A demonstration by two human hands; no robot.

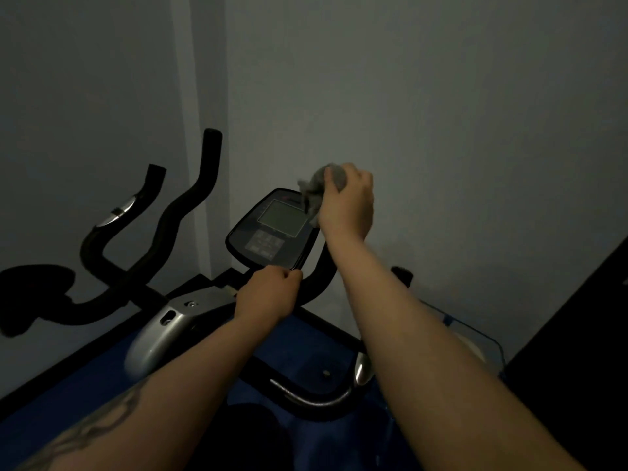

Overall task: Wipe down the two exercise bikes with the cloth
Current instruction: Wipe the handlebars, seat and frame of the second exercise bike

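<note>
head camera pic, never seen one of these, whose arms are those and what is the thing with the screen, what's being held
The picture comes from a camera worn on a person's head, looking forward and down, so the two bare arms reaching into the frame are the wearer's own. In front of them is an exercise bike: black curved handlebars rise on the left, and in the middle sits its console, a dark panel with a grey screen and buttons below. The right hand grips a bunched grey cloth against the console's upper right corner, apparently wiping it. The left hand grips the console's lower edge, likely steadying it. Behind is a plain grey wall; below lies a blue mat. The room is dim, so finer detail is hard to tell.
</note>
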